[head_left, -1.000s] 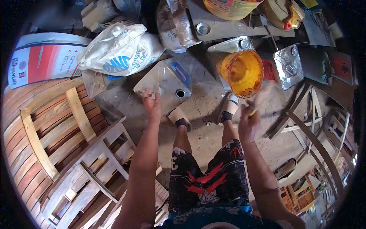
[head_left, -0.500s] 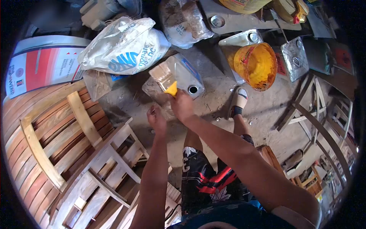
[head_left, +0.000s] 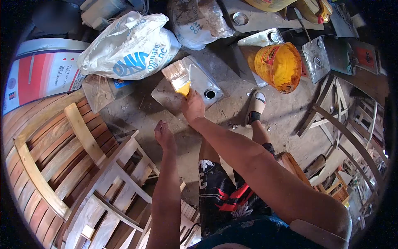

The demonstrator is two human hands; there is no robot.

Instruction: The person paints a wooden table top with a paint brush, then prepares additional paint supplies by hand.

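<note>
My right hand (head_left: pixel 193 106) grips a wide paintbrush (head_left: pixel 178 77) by its yellow handle, the pale bristles lying over a flat metal can (head_left: pixel 199 81) with a round opening on the ground. My left hand (head_left: pixel 165 135) hangs free with loosely curled fingers, holding nothing, just above the corner of an unpainted wooden chair (head_left: pixel 120 174). An orange bucket (head_left: pixel 280 66) with yellow inside stands to the right of the can.
White sacks (head_left: pixel 128 45) lie behind the can. Varnished slatted chairs (head_left: pixel 45 141) fill the left side. More metal cans (head_left: pixel 317 58) and wooden frames (head_left: pixel 344 120) crowd the right. My sandalled foot (head_left: pixel 255 108) rests on dusty concrete.
My right hand swung the brush from beside the orange bucket across to the flat can. My left hand left the can and dropped back toward the chair.
</note>
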